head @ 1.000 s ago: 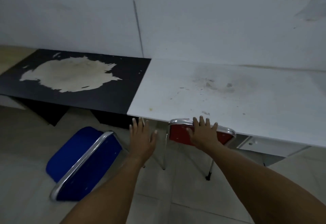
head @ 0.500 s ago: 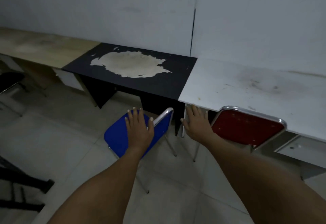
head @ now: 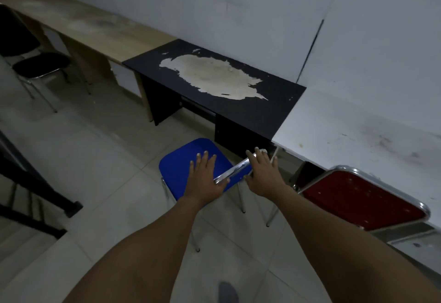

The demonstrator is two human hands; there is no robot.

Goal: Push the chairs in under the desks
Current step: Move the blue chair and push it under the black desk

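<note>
Blue chair [head: 181, 166] at frame centre before the black tabletop [head: 238, 111], left hand [head: 206, 178] and right hand [head: 262, 173] flat, fingers straight, at its chrome backrest [head: 235, 171], red chair [head: 362, 202] lower right

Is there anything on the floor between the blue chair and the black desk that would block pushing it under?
Nothing visible does. Bare tile lies between the blue padded chair with chrome frame and the black desk with the peeled top. The kneehole looks open, though it is dark.

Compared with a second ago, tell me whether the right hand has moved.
Yes. The right hand left the red chair under the white desk and went left, to the blue chair's rail.
</note>
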